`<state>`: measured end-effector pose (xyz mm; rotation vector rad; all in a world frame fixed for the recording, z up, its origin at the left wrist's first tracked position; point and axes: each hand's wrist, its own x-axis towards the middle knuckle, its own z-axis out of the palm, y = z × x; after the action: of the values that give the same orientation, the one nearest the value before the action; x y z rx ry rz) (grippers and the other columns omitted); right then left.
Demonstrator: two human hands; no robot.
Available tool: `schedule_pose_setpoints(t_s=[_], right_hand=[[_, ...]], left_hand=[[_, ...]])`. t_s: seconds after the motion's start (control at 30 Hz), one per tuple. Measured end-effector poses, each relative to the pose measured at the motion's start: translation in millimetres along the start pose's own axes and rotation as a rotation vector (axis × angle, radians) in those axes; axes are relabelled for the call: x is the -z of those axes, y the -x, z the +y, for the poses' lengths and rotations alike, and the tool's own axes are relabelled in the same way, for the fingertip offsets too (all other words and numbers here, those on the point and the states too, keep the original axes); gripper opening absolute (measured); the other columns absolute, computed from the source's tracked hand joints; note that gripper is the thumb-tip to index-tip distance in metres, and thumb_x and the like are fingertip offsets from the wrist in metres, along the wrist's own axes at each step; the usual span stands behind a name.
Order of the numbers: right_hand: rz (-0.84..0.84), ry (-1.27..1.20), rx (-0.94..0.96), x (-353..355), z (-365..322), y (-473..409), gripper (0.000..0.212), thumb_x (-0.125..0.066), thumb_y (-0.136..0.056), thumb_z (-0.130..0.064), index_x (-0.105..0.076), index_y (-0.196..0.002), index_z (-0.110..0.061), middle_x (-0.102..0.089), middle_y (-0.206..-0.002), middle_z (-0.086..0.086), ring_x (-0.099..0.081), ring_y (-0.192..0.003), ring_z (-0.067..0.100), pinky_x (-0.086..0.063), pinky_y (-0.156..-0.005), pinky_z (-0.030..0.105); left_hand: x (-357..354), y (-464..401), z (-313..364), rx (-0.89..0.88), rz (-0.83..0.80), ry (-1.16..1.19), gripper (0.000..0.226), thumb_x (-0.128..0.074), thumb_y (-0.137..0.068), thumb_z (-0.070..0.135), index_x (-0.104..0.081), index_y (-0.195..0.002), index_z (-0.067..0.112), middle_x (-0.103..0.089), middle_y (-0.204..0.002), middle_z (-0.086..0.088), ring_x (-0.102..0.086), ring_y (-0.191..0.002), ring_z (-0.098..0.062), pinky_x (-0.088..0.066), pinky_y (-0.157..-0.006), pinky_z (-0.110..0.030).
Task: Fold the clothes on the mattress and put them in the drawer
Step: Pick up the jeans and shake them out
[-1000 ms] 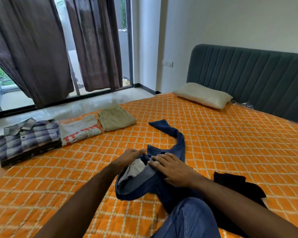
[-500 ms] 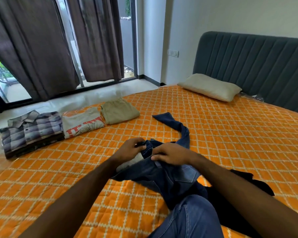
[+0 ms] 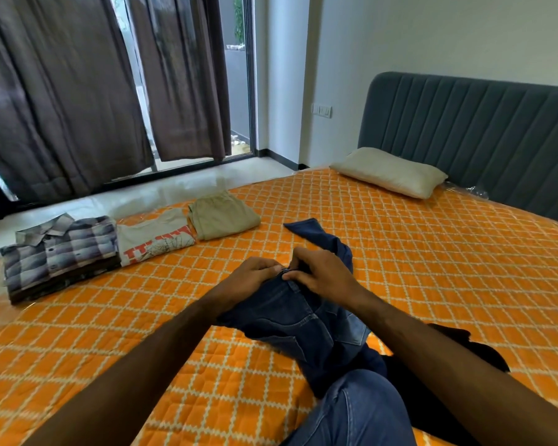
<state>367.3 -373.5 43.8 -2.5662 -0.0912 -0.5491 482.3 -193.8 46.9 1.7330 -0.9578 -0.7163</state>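
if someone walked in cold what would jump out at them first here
The bright orange quilted mattress fills the view. At its centre, the left hand and right hand grip the waistband of dark blue jeans. Along the far left edge lie a folded plaid shirt, printed tee and khaki garment.

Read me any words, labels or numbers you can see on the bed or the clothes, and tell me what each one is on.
Folded white T-shirt: large red block letters, seen upside down and partly cut off by the fold; not readable as a word.
Dark blue jeans held by both hands: no label or tag text visible.
Plaid shirt, khaki garment, pillow, wall switch plate: no text visible.
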Motion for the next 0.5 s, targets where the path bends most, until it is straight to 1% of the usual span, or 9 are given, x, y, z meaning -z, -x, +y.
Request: schedule_pose_setpoints(t_s=[0.1, 0.2, 0.27, 0.33, 0.4, 0.43, 0.5], right_hand=[[0.024, -0.017, 0.009, -2.0, -1.4, 3.4, 0.026, -0.069, -0.091, -0.047, -0.056, -0.085, -0.025, -0.063, -0.077, -0.014, -0.059, -0.07, 0.006, -0.051, -0.062, 0.044], [0.036, -0.067, -0.011, -4.9, 1.2, 5.4, 0.027, -0.068, -0.087, -0.051, -0.055, -0.084, -0.029, -0.061, -0.078, -0.015, -0.059, -0.071, 0.006, -0.051, -0.063, 0.046], [0.054, -0.104, -0.036, -7.0, -0.2, 6.6, 0.028, -0.074, -0.085, -0.049, -0.055, -0.087, -0.029, -0.061, -0.082, -0.014, -0.06, -0.073, 0.008, -0.051, -0.064, 0.043], [0.049, -0.11, -0.034, -4.9, -3.8, 5.6, 0.031, -0.077, -0.085, -0.048, -0.055, -0.097, -0.03, -0.061, -0.095, -0.016, -0.062, -0.078, 0.007, -0.053, -0.067, 0.039], [-0.035, -0.124, -0.02, 4.5, -6.1, 0.8, 0.04, -0.074, -0.087, -0.052, -0.056, -0.114, -0.029, -0.063, -0.11, -0.016, -0.065, -0.09, 0.006, -0.055, -0.077, 0.036], [-0.102, -0.125, -0.019, 11.3, -6.5, -4.0, 0.043, -0.072, -0.088, -0.055, -0.058, -0.118, -0.027, -0.065, -0.112, -0.013, -0.066, -0.094, 0.006, -0.056, -0.081, 0.038], [-0.224, -0.12, -0.043, 28.5, -6.8, -14.5, 0.043, -0.07, -0.089, -0.056, -0.063, -0.113, -0.021, -0.069, -0.102, -0.004, -0.067, -0.089, 0.012, -0.055, -0.079, 0.044]], left_hand=[[-0.1, 2.5, -2.8, 0.02, -0.028, 0.005, 0.031, -0.059, -0.1, 0.037, -0.073, -0.11, 0.011, -0.075, -0.105, -0.007, -0.072, -0.097, -0.024, -0.055, -0.088, -0.039], [0.5, 3.4, -10.8, -0.02, -0.052, -0.175, 0.034, -0.074, -0.09, 0.041, -0.067, -0.116, 0.02, -0.071, -0.111, 0.001, -0.069, -0.099, -0.013, -0.056, -0.09, -0.04], [-0.7, 3.6, -14.7, -0.075, -0.041, -0.291, 0.029, -0.076, -0.088, 0.036, -0.066, -0.114, 0.026, -0.068, -0.111, 0.009, -0.065, -0.1, -0.005, -0.053, -0.09, -0.035], [-2.3, 4.1, -10.9, -0.133, -0.023, -0.344, 0.026, -0.075, -0.09, 0.025, -0.066, -0.114, 0.026, -0.067, -0.11, 0.011, -0.063, -0.101, -0.001, -0.049, -0.09, -0.028], [0.1, 3.8, -1.8, -0.176, 0.029, -0.361, 0.023, -0.074, -0.091, 0.018, -0.067, -0.111, 0.024, -0.066, -0.108, 0.013, -0.06, -0.099, 0.001, -0.046, -0.089, -0.026], [4.1, 2.4, 2.5, -0.205, 0.063, -0.389, 0.022, -0.074, -0.091, 0.018, -0.066, -0.11, 0.025, -0.065, -0.106, 0.014, -0.059, -0.097, 0.002, -0.046, -0.088, -0.026], [12.7, -1.3, 12.8, -0.275, 0.094, -0.46, 0.02, -0.073, -0.091, 0.017, -0.067, -0.109, 0.025, -0.065, -0.104, 0.012, -0.061, -0.097, -0.005, -0.05, -0.086, -0.034]])
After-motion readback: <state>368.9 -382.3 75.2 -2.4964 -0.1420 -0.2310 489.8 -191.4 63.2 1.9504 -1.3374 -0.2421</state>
